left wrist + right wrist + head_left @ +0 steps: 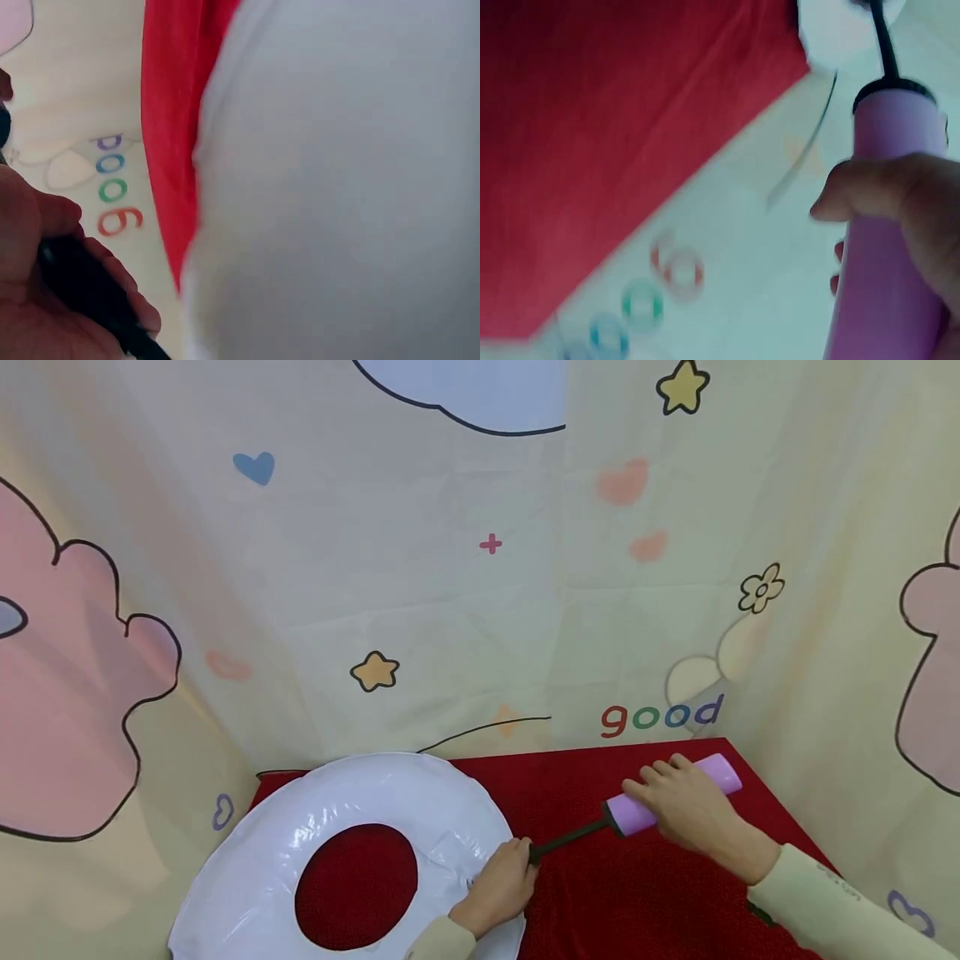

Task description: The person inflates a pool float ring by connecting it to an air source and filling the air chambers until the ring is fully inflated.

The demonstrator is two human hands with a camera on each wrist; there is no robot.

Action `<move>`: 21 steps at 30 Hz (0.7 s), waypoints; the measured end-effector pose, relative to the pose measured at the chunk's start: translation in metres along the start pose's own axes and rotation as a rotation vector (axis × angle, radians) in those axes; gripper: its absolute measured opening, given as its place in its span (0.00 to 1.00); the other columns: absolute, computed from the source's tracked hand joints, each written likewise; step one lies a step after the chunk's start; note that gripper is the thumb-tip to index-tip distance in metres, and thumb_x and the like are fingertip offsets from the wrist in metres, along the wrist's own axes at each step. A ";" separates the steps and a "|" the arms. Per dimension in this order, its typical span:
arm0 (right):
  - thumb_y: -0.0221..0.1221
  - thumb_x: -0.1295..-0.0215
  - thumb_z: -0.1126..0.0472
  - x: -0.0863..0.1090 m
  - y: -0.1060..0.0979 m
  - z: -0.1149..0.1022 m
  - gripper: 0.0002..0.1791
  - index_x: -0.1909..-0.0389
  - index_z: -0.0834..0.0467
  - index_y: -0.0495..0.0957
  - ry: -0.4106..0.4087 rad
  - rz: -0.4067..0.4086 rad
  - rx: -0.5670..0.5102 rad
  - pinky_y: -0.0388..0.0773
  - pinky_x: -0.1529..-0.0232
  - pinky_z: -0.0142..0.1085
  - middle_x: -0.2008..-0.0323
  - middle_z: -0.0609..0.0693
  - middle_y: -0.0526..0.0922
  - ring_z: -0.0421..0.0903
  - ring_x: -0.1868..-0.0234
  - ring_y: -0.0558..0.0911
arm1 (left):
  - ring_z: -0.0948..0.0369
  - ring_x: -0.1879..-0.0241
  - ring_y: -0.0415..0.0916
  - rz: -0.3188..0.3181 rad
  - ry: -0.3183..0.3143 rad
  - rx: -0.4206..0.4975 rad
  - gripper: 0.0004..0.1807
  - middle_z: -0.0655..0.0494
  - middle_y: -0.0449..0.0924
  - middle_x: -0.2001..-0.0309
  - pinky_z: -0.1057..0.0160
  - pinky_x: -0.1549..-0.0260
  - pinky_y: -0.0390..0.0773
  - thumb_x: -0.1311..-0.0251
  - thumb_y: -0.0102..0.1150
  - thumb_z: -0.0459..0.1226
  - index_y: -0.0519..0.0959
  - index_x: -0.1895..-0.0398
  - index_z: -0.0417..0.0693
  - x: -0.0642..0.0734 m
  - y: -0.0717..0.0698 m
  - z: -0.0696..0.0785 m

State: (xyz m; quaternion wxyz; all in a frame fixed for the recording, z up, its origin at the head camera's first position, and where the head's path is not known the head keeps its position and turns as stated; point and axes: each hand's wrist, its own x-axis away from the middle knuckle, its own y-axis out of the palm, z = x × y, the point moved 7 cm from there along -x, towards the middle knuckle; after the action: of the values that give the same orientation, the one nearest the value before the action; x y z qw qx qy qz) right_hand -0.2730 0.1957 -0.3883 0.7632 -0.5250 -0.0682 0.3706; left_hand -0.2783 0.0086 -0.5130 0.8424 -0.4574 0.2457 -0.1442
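Note:
A white inflatable swim ring (247, 860) lies at the left of the head view, its surface smooth with creases near its right inner side. My right hand (684, 802) grips the purple barrel (632, 815) of a hand air pump at the right. Fingers and thumb wrap round that barrel (889, 277) in the right wrist view. My left hand (501, 881) holds the pump's black handle (82, 285), in front of the ring's right side. Between the hands the thin black rod (573, 838) is drawn out. Whether the pump's nozzle meets anything is not visible.
A dark red cloth (570, 768) covers the table under the ring. Behind and at both sides hangs a pale curtain (420, 560) printed with hearts, stars and the word "good". Its folds come down close to the table's back edge.

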 end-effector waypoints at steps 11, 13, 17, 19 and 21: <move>0.77 0.67 0.57 -0.017 0.025 -0.064 0.27 0.65 0.52 0.73 -0.043 0.036 0.003 0.74 0.61 0.43 0.71 0.51 0.82 0.49 0.67 0.82 | 0.61 0.69 0.75 0.000 0.034 -0.032 0.00 0.56 0.75 0.71 0.66 0.71 0.73 0.38 0.54 0.32 0.73 0.66 0.45 -0.008 0.009 0.019; 0.77 0.65 0.57 -0.016 0.021 -0.057 0.26 0.64 0.51 0.74 -0.069 0.020 -0.009 0.73 0.62 0.43 0.71 0.49 0.82 0.48 0.67 0.82 | 0.63 0.71 0.72 -0.001 0.027 -0.011 0.03 0.58 0.73 0.73 0.67 0.72 0.71 0.37 0.54 0.33 0.72 0.69 0.46 -0.005 0.008 0.013; 0.77 0.68 0.57 -0.009 0.005 -0.027 0.28 0.63 0.50 0.74 -0.067 0.016 -0.011 0.73 0.61 0.44 0.69 0.49 0.82 0.48 0.66 0.82 | 0.64 0.72 0.70 0.004 0.025 0.030 0.07 0.60 0.70 0.74 0.68 0.72 0.69 0.35 0.52 0.34 0.69 0.71 0.49 -0.001 0.005 0.003; 0.78 0.70 0.57 -0.004 -0.003 -0.009 0.30 0.62 0.50 0.75 -0.039 0.010 -0.002 0.74 0.59 0.46 0.67 0.50 0.83 0.49 0.64 0.82 | 0.64 0.71 0.71 0.011 0.013 0.037 0.07 0.60 0.71 0.74 0.67 0.71 0.70 0.35 0.53 0.34 0.69 0.71 0.50 0.001 0.002 -0.003; 0.79 0.70 0.57 0.000 -0.007 0.005 0.31 0.61 0.50 0.76 -0.020 -0.007 0.001 0.75 0.57 0.47 0.65 0.51 0.83 0.51 0.62 0.82 | 0.63 0.69 0.72 0.016 0.001 0.035 0.07 0.60 0.71 0.73 0.66 0.70 0.71 0.35 0.54 0.34 0.69 0.71 0.50 0.003 0.001 -0.007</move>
State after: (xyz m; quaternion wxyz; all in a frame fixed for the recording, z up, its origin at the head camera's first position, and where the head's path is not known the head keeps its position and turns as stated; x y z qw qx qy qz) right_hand -0.2721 0.1985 -0.3805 0.7638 -0.5208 -0.0775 0.3733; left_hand -0.2792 0.0025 -0.5175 0.8512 -0.4406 0.2473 -0.1419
